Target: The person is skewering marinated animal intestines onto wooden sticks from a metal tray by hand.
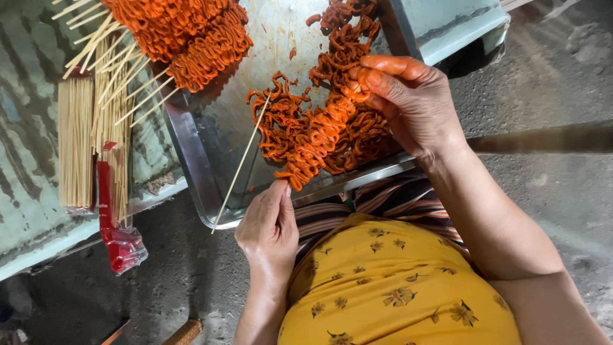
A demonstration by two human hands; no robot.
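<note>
**What I can't make out from up here**

My left hand (269,227) shows only its back, so my fingertips and whatever they grip stay hidden. The heap of finished skewers (185,32) runs off the top edge. The steel tray (191,153) is cut off above too. My right forearm (511,255) leaves the frame's corner.

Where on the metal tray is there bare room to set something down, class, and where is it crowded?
Bare tray lies between the finished skewers at top left and the loose orange strips. The near right corner is crowded: strips, right hand, and left hand at the rim.
</note>
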